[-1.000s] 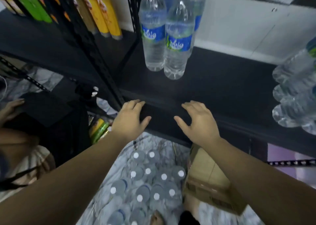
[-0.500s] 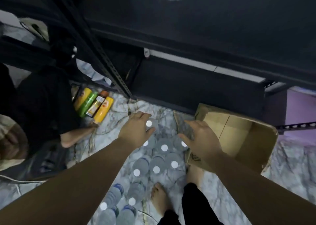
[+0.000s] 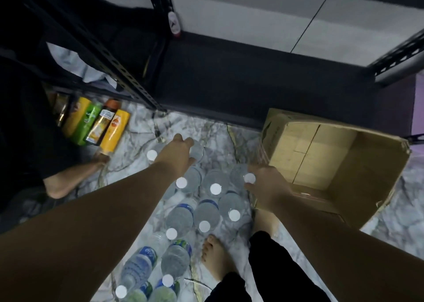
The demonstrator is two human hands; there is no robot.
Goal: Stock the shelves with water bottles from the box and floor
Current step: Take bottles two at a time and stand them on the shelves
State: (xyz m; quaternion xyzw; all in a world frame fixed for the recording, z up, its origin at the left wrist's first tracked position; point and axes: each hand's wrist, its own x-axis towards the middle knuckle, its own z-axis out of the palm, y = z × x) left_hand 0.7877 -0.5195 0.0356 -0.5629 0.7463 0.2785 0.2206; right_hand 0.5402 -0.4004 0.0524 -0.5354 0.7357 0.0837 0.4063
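Observation:
Several clear water bottles [image 3: 215,189] with white caps stand packed together on the marble floor below me. My left hand [image 3: 180,151] reaches to the far end of the group and closes over the top of a water bottle [image 3: 197,152]. My right hand [image 3: 267,185] wraps its fingers around the neck of the white-capped bottle [image 3: 249,178] beside the cardboard box [image 3: 371,164]. The box lies open on the right, and its inside looks empty. The black bottom shelf [image 3: 229,81] runs across just beyond the bottles.
Orange, green and yellow juice bottles [image 3: 101,127] lie by the shelf's slotted upright [image 3: 128,81]. Another person's arm [image 3: 68,180] rests on the floor at left. My bare foot [image 3: 218,258] stands against the near bottles.
My view dropped from the upper shelf to the floor. Both hands left the shelf edge, went down to the bottles and closed on two of them.

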